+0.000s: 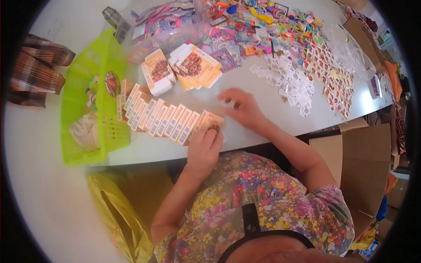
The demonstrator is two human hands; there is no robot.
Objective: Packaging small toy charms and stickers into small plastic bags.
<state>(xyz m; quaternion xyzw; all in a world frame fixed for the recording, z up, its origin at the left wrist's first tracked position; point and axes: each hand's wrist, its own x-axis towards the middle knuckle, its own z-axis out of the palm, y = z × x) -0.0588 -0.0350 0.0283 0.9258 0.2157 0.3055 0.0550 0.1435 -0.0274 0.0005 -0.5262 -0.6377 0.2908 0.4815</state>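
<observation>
A slanting row of small orange-and-white cartons [164,119] stands on the table, leaning on one another, with barcodes on several sides. At its right end my left hand [204,147] grips the last carton [212,122], fingers closed over its front. My right hand [241,107] hovers just right of that carton, its fingers curved and apart with nothing visible in them. Behind the row, an orange-and-white box [158,72] lies beside a fanned stack of flattened cartons [197,69].
A lime-green basket [87,57] stands left, holding a cloth and small toys. Behind are a clear bin [166,37] and colourful trinkets [272,22]. White labels [291,81] and sticker sheets [335,83] lie right. An open cardboard box [366,162] and yellow bag [118,215] flank me.
</observation>
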